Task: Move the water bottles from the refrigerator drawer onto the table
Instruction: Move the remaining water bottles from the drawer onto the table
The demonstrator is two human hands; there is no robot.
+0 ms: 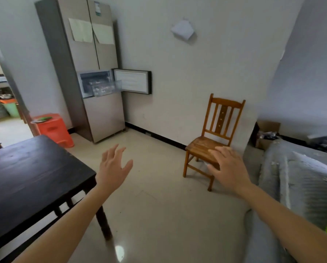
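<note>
A tall beige refrigerator [86, 59] stands in the far left corner. Its small middle door [132, 81] is swung open to the right, and a clear drawer [105, 88] is pulled out; its contents are too blurred to make out as bottles. The dark wooden table [26, 177] fills the near left, its top bare. My left hand [114, 166] is raised in mid-air just right of the table corner, fingers spread, holding nothing. My right hand [226, 166] hovers palm down in front of the chair, also holding nothing. Both hands are far from the refrigerator.
A wooden chair [215, 137] stands against the back wall on the right. An orange plastic stool [53, 130] sits left of the refrigerator beside a doorway. A grey-covered bed [295, 183] runs along the right side. Pale tiled floor [158, 205] lies between me and the refrigerator.
</note>
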